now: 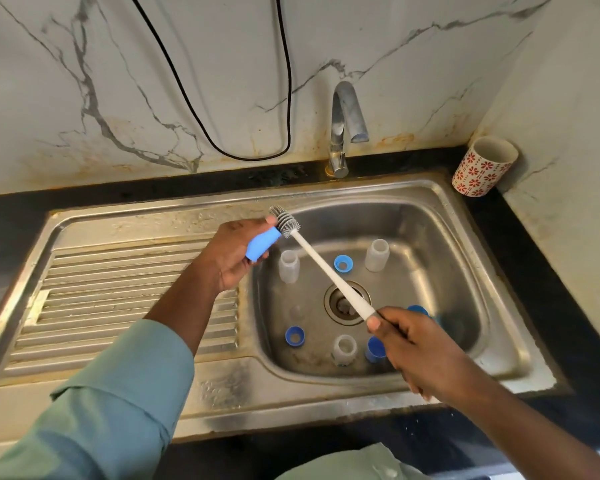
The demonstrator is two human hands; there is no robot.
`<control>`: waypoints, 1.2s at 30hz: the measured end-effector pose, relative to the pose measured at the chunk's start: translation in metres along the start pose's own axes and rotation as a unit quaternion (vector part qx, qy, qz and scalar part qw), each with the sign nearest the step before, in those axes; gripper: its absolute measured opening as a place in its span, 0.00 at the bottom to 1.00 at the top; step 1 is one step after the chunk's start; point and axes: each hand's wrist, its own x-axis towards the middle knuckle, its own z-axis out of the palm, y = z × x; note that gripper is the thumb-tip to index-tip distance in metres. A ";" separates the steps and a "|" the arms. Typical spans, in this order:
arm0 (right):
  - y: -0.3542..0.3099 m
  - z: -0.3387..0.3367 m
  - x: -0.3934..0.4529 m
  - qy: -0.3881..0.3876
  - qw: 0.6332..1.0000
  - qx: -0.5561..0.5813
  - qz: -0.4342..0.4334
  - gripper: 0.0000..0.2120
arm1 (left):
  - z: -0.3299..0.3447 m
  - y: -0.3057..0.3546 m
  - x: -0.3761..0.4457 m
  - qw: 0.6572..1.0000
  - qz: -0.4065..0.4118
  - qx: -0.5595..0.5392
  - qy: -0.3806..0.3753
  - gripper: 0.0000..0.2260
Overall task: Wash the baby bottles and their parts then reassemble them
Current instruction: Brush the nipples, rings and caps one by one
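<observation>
My left hand (229, 258) grips a light blue bottle cap (262, 244) over the left rim of the sink basin (440, 216). My right hand (416, 348) holds the white handle of a bottle brush (326, 268), and its grey bristle head touches the cap's open end. In the basin stand three clear bottles (289, 266), (377, 255), (344, 348). Blue collar rings (343, 263), (295, 336) lie on the basin floor. A blue cap (374, 349) stands by my right hand, and another blue part (418, 310) shows behind it. A clear teat (296, 311) lies near the drain.
A steel tap (343, 126) rises behind the basin, with no water running. The ribbed drainboard (125, 299) lies to the left. A flowered mug (482, 166) stands at the back right corner on the black counter. A black cable (284, 81) hangs on the marble wall.
</observation>
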 end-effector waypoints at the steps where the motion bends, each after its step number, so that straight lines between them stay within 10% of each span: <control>1: 0.001 -0.002 -0.002 0.000 1.000 -0.009 -0.008 0.15 | 0.002 -0.001 0.002 1.000 0.002 -0.016 0.007 0.06; 12: 0.025 -0.025 -0.011 0.045 0.997 -0.007 0.059 0.13 | 0.054 -0.023 0.003 0.994 -0.014 0.101 -0.045 0.23; 17: 0.046 -0.060 -0.003 0.142 0.980 0.010 0.136 0.13 | 0.094 -0.056 0.029 0.984 -0.072 0.164 -0.014 0.05; 21: 0.059 -0.084 0.002 0.154 0.978 0.026 0.139 0.13 | 0.147 -0.102 0.055 0.968 -0.059 0.239 -0.051 0.16; 24: 0.070 -0.097 0.011 0.144 0.980 0.025 0.133 0.13 | 0.183 -0.136 0.078 0.889 0.064 0.445 -0.093 0.13; 29: 0.091 -0.120 0.034 0.097 0.987 0.014 0.130 0.14 | 0.229 -0.170 0.105 0.605 0.143 0.761 -0.182 0.16; 36: 0.111 -0.140 0.052 0.061 0.988 0.033 0.139 0.12 | 0.232 -0.186 0.119 0.605 0.128 0.759 -0.204 0.25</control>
